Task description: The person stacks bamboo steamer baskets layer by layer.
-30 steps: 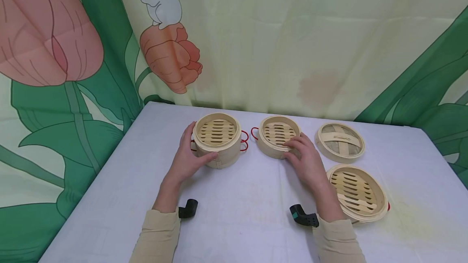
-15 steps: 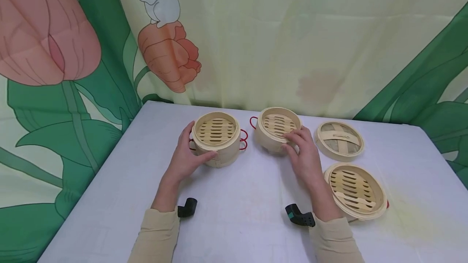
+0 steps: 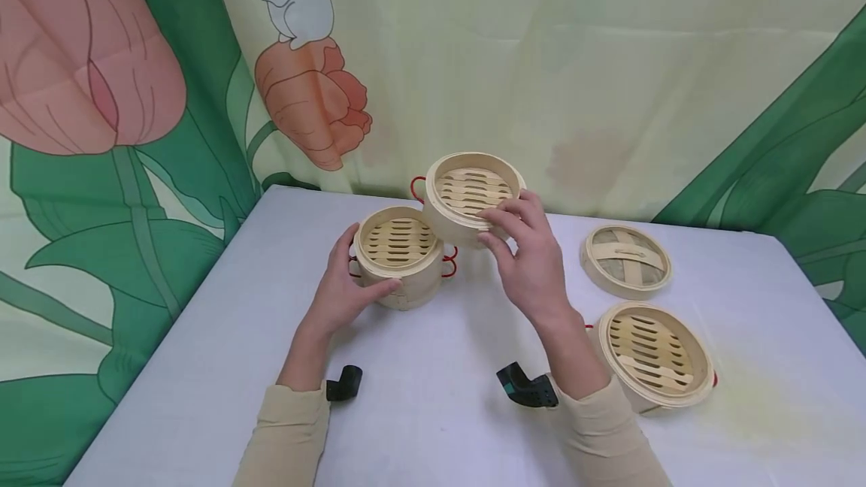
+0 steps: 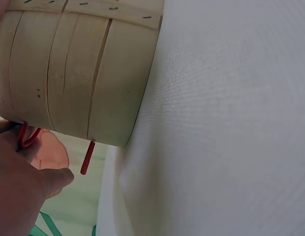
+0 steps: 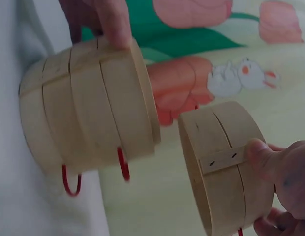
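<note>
My left hand point(image 3: 343, 288) spans the left and front of a stack of two small bamboo steamer baskets point(image 3: 418, 288) on the table, its thumb against the front wall. Red loop handles stick out from the stack's sides. With fingers over the rim and thumb on the outer wall, my right hand point(image 3: 534, 265) holds a third bamboo steamer basket point(image 3: 455, 222) in the air, tilted slightly. In the head view it overlaps the stack's upper right edge. From the right wrist view, a gap shows between the held basket point(image 5: 224, 172) and the stack point(image 5: 88, 108).
A round woven bamboo lid point(image 3: 625, 282) lies at the back right of the white-covered table point(image 3: 433, 412). In front of it, beside the right forearm, stands a larger bamboo steamer basket point(image 3: 652, 352) with slats. A printed curtain point(image 3: 473, 58) hangs behind the table.
My right hand has lifted its steamer basket off the table and carried it up and left to the stack. My left hand has stayed in place on the stack.
</note>
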{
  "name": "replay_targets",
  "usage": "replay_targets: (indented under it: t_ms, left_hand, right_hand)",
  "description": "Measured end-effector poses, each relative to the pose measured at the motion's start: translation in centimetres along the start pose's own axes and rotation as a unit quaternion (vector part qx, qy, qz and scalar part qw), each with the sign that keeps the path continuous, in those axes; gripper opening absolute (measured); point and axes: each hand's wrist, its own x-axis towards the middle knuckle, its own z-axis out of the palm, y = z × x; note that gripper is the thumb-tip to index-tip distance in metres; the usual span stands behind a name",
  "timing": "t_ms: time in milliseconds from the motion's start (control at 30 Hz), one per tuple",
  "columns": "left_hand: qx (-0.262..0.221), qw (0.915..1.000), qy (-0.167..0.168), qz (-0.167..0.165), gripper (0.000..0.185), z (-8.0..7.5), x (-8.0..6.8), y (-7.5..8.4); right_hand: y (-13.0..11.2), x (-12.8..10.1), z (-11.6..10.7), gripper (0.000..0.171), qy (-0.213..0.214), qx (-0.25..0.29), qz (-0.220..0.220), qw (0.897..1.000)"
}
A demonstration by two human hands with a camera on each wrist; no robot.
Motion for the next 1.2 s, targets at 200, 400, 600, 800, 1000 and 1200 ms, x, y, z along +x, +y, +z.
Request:
replay_targets:
  t_ms: [200, 400, 600, 800, 1000, 1200]
  left_hand:
    - [-0.007, 0.9999, 0.003, 0.008, 0.116, 0.0, 0.0, -0.2]
    - [-0.005, 1.0000, 0.004, 0.001, 0.117, 0.0, -0.2, -0.4]
    - [0.001, 1.0000, 0.005, -0.003, 0.117, -0.1, -0.1, -0.6]
    - [0.004, 0.9999, 0.008, 0.008, 0.115, -0.1, -0.1, -0.4]
    - [0.009, 0.9999, 0.006, 0.011, 0.115, 0.0, 0.0, -0.1]
    - [0.007, 0.9999, 0.006, 0.007, 0.118, -0.1, 0.0, 0.1]
  right_hand:
    - [-1.7, 0.7, 2.1, 0.024, -0.006, 0.006, -0.040, 0.999]
    - [-2.6, 0.6, 3.5, 0.024, -0.014, 0.016, -0.053, 0.998]
    - [-3.4, 0.7, 4.3, 0.024, -0.023, 0.018, -0.056, 0.998]
    - [-3.8, 0.7, 4.8, 0.023, -0.023, 0.021, -0.063, 0.998]
    - [-4.1, 0.6, 5.3, 0.023, -0.025, 0.016, -0.062, 0.998]
    - [-4.4, 0.4, 5.6, 0.024, -0.032, 0.018, -0.057, 0.998]
